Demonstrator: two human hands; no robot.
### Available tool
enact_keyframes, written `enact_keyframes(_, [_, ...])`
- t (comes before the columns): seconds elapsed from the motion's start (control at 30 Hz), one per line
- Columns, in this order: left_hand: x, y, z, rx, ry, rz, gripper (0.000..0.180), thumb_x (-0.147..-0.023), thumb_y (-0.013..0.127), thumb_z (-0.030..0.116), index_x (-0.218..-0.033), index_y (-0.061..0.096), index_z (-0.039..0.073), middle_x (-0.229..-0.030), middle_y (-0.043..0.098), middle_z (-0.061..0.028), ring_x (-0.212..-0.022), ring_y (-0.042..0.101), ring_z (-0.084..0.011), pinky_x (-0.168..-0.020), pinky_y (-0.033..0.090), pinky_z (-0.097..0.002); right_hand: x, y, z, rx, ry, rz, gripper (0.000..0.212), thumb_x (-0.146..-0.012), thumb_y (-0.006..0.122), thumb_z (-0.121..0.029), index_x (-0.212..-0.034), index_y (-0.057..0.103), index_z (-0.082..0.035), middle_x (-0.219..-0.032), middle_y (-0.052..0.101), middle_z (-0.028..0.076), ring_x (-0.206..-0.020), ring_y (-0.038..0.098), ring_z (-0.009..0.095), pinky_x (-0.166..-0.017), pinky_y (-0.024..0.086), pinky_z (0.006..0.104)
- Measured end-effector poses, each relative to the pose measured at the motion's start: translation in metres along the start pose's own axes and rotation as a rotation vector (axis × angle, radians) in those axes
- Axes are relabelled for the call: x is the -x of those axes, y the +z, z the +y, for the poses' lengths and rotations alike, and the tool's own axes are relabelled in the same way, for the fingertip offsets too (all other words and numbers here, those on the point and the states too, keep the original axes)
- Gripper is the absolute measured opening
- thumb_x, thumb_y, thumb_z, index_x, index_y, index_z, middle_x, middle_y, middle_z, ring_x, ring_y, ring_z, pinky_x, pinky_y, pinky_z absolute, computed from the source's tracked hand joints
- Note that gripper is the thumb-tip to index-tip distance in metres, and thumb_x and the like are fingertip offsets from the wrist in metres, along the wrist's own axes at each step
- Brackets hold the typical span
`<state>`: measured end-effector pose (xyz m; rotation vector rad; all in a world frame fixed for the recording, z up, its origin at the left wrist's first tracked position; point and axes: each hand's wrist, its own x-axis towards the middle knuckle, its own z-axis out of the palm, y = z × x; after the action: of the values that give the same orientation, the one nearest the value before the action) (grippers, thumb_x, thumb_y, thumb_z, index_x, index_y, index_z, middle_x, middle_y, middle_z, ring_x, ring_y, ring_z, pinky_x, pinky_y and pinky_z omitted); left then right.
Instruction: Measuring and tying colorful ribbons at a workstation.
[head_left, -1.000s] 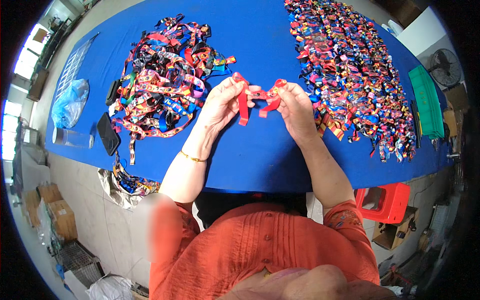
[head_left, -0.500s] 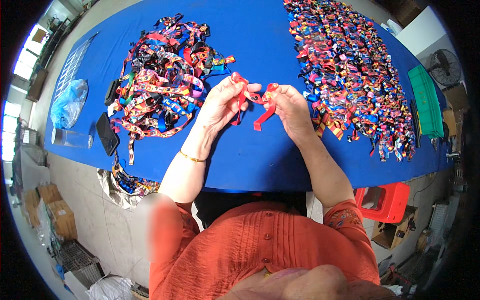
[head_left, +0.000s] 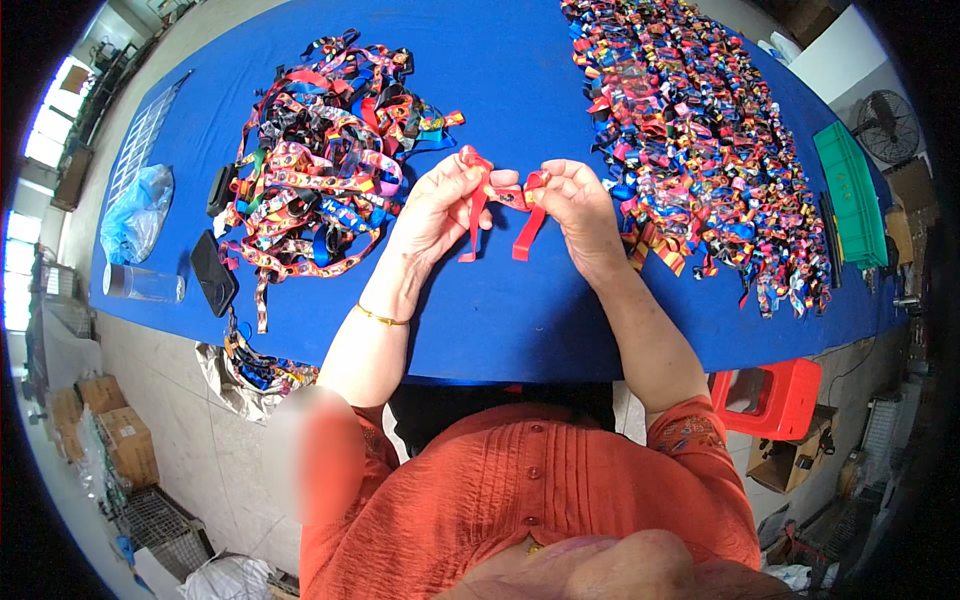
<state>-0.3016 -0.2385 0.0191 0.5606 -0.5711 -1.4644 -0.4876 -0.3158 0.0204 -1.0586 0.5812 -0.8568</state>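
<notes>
- Your left grip (head_left: pixel 442 203) pinches the red strap (head_left: pixel 529 236).
- Your right grip (head_left: pixel 582 213) pinches it too, further right.
- You hold the strap over the bench (head_left: pixel 500 325), between the tangled pile (head_left: pixel 305 182) and the dense rows (head_left: pixel 705 165).

- One left hand (head_left: pixel 445 198), one right hand (head_left: pixel 582 212)
- One red ribbon (head_left: pixel 509 196) held
- Two ribbon piles (head_left: pixel 305 180) (head_left: pixel 700 150) on the blue table (head_left: pixel 500 320)
- One black phone (head_left: pixel 211 272), one clear bottle (head_left: pixel 145 284)
- One green tray (head_left: pixel 852 198), one red stool (head_left: pixel 797 398)
</notes>
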Motion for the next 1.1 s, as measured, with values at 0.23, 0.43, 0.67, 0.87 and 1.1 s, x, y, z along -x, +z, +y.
enact_keyframes(0.23, [-0.001, 0.005, 0.000, 0.029, 0.016, 0.023, 0.015, -0.094, 0.059, 0.013, -0.104, 0.054, 0.002, -0.105, 0.066, -0.0242, -0.093, 0.069, -0.0283, -0.057, 0.060, -0.0277, -0.001, -0.001, 0.003, 0.020, 0.017, 0.001, 0.032, -0.084, 0.062, 0.003, -0.112, 0.048, 0.002, -0.096, 0.063, 0.008, -0.086, 0.062, 0.012, -0.081, 0.049, 0.0233])
enact_keyframes(0.43, [0.002, 0.001, 0.002, -0.012, -0.006, -0.034, 0.015, -0.094, 0.059, 0.011, -0.104, 0.054, 0.001, -0.086, 0.065, -0.0167, -0.078, 0.069, -0.0260, -0.054, 0.058, -0.0278, 0.002, 0.002, -0.001, 0.024, 0.032, 0.003, 0.031, -0.084, 0.062, 0.003, -0.112, 0.048, 0.002, -0.096, 0.062, 0.008, -0.087, 0.063, 0.013, -0.081, 0.050, 0.0255])
enact_keyframes(0.67, [0.003, 0.007, -0.007, -0.189, -0.006, 0.059, 0.015, -0.093, 0.059, 0.010, -0.101, 0.048, 0.004, -0.074, 0.061, -0.0121, -0.059, 0.063, -0.0187, -0.046, 0.052, -0.0266, 0.003, 0.002, -0.001, -0.049, 0.004, -0.050, 0.030, -0.085, 0.060, 0.003, -0.113, 0.048, 0.001, -0.097, 0.063, 0.009, -0.087, 0.063, 0.013, -0.083, 0.050, 0.0265])
enact_keyframes(0.87, [0.002, 0.006, -0.012, -0.211, 0.004, 0.043, 0.013, -0.094, 0.058, 0.009, -0.092, 0.045, 0.007, -0.071, 0.060, -0.0116, -0.055, 0.061, -0.0176, -0.045, 0.051, -0.0266, 0.007, 0.006, -0.006, 0.028, 0.025, -0.117, 0.029, -0.089, 0.058, 0.001, -0.116, 0.048, 0.000, -0.098, 0.062, 0.008, -0.088, 0.061, 0.012, -0.081, 0.049, 0.0257])
enact_keyframes(1.1, [0.004, 0.013, -0.013, -0.403, -0.026, 0.069, 0.011, -0.096, 0.055, 0.010, -0.100, 0.048, 0.003, -0.071, 0.061, -0.0094, -0.055, 0.060, -0.0146, -0.048, 0.050, -0.0244, 0.008, 0.011, -0.003, 0.137, -0.050, -0.154, 0.033, -0.087, 0.057, 0.007, -0.117, 0.042, 0.004, -0.088, 0.064, 0.011, -0.076, 0.065, 0.015, -0.072, 0.054, 0.0275])
